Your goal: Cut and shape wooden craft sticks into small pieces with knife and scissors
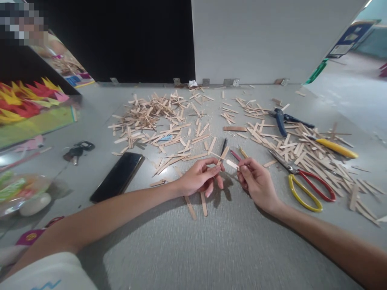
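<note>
Left hand (200, 177): thumb and forefinger pinched on a tan, flat wooden stick (224, 153); remaining fingers loosely curled. Right hand (256, 183): fingers closed on one end of a pale, flat wooden strip (232, 164), which lay between the hands above the grey table (169, 253), pointing towards the tan stick; whether the two were joined could not be told.

Beneath and beside the left hand: two loose tan wooden sticks (204, 204), flat on the table.

Beyond the hands: one heap of cut wooden pieces (151, 109), left of centre.

Right side: a wide scatter of wooden sticks (325, 169); scissors with one red and one yellow handle (294, 170); a dark-blue-handled cutting tool (281, 121); a yellow-handled tool (338, 148).

Left side: one black rectangular smartphone (117, 177); one bunch of dark keys (74, 153), just beyond it.
</note>
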Action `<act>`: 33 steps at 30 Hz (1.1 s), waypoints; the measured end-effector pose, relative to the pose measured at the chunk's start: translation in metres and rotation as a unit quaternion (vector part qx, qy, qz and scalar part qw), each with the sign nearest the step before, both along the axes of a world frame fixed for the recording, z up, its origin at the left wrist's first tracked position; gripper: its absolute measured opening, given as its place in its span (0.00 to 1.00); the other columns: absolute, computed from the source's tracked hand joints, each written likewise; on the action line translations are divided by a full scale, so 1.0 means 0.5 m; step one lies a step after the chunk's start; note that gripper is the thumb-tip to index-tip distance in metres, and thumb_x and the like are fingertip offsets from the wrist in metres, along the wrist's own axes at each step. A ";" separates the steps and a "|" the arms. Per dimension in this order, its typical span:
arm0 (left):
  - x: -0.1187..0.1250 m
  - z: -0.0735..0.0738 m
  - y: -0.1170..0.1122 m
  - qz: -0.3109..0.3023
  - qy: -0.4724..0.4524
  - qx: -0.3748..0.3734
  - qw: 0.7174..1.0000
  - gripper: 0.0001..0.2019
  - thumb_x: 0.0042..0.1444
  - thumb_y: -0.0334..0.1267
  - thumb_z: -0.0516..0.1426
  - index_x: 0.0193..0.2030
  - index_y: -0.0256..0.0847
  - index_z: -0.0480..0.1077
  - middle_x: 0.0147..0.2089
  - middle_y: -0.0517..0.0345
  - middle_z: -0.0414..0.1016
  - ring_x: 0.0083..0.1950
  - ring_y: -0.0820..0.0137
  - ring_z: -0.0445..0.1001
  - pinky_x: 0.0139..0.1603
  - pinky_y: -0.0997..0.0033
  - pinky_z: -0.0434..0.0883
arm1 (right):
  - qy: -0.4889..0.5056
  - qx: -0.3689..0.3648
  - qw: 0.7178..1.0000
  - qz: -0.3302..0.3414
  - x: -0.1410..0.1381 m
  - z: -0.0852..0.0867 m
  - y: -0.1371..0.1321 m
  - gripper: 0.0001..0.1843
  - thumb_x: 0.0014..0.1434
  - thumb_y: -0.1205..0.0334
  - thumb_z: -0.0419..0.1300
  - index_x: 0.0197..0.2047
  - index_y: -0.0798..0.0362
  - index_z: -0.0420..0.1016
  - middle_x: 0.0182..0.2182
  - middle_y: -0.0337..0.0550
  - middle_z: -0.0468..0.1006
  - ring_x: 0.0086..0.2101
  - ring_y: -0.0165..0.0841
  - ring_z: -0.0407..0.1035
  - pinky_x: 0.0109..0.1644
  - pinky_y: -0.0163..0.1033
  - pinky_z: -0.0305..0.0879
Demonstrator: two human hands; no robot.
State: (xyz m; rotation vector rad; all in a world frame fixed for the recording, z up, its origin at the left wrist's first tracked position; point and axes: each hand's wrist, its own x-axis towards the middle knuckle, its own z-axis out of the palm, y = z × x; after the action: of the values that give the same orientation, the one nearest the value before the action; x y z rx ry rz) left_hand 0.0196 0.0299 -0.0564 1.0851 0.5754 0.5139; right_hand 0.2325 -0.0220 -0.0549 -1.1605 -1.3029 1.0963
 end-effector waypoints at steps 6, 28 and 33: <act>-0.005 0.006 0.000 -0.020 0.009 -0.003 1.000 0.19 0.69 0.54 0.66 0.46 0.42 0.69 0.29 0.59 0.83 0.16 0.77 0.72 0.13 0.82 0.56 | 0.006 0.000 1.000 0.004 -0.001 -0.001 -0.001 0.31 0.64 0.27 0.67 0.38 0.48 0.71 0.20 0.29 0.66 0.19 0.25 0.54 0.19 0.32 0.48; -0.004 0.020 -0.007 -0.107 0.027 0.029 0.993 0.20 0.70 0.57 0.65 0.44 0.40 0.71 0.33 0.53 0.86 0.18 0.77 0.73 0.17 0.79 0.60 | -0.065 -0.008 0.998 0.018 -0.005 0.000 -0.007 0.24 0.68 0.37 0.65 0.35 0.47 0.70 0.19 0.30 0.68 0.18 0.28 0.59 0.20 0.34 0.54; -0.005 0.019 -0.008 -0.121 0.027 0.046 0.991 0.23 0.69 0.60 0.65 0.43 0.39 0.73 0.30 0.57 0.83 0.17 0.78 0.71 0.18 0.79 0.62 | -0.131 0.022 0.990 0.044 -0.001 0.004 -0.007 0.21 0.72 0.43 0.61 0.33 0.48 0.72 0.21 0.33 0.69 0.21 0.30 0.60 0.25 0.36 0.57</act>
State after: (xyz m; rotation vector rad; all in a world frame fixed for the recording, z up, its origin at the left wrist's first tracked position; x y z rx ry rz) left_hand 0.0169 0.0260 -0.0468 1.2412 0.4633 0.3024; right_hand 0.2322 -0.0256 -0.0531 -1.2546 -1.5864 0.9972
